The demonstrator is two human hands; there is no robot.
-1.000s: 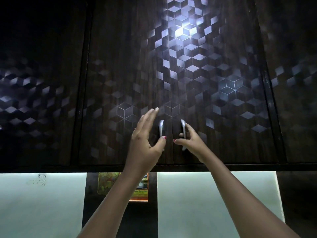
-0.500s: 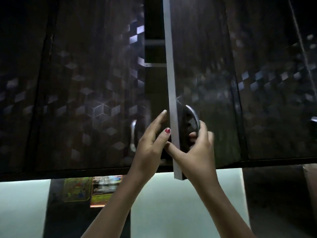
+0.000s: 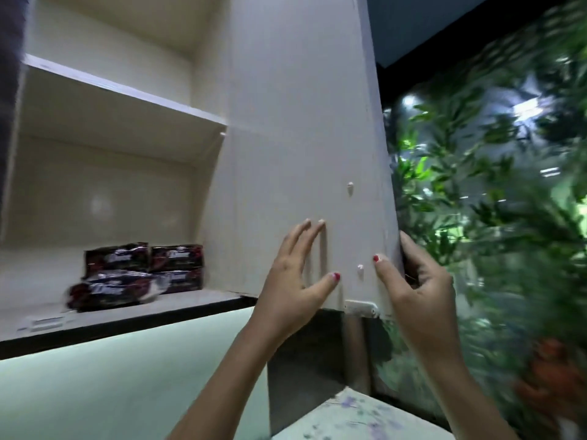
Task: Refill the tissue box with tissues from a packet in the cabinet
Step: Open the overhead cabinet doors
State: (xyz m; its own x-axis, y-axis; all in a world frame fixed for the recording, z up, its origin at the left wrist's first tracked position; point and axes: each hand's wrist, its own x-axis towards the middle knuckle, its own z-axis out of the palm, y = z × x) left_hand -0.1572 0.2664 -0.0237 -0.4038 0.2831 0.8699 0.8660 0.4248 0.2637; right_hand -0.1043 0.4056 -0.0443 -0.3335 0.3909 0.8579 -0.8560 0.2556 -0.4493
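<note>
The wall cabinet stands open, and its right door [image 3: 298, 154] is swung out towards me with the pale inner face showing. My right hand [image 3: 416, 281] grips the door's outer edge near the bottom, fingers wrapped behind it. My left hand [image 3: 298, 271] lies flat on the inner face, fingers spread. On the bottom shelf [image 3: 197, 301] lie several dark red and black tissue packets [image 3: 139, 274], stacked at the left of the door. No tissue box is in view.
An upper shelf [image 3: 127, 90] above the packets holds nothing visible. Green leafy plants [image 3: 492, 201] fill the right side behind the door. A pale lit wall panel [image 3: 127, 376] runs below the cabinet. A pale speckled surface [image 3: 359, 417] sits at the bottom.
The right door has swung from slightly ajar to wide open. My right hand moved from the handle to the door's edge, my left hand onto its inner face. The view turned right.
</note>
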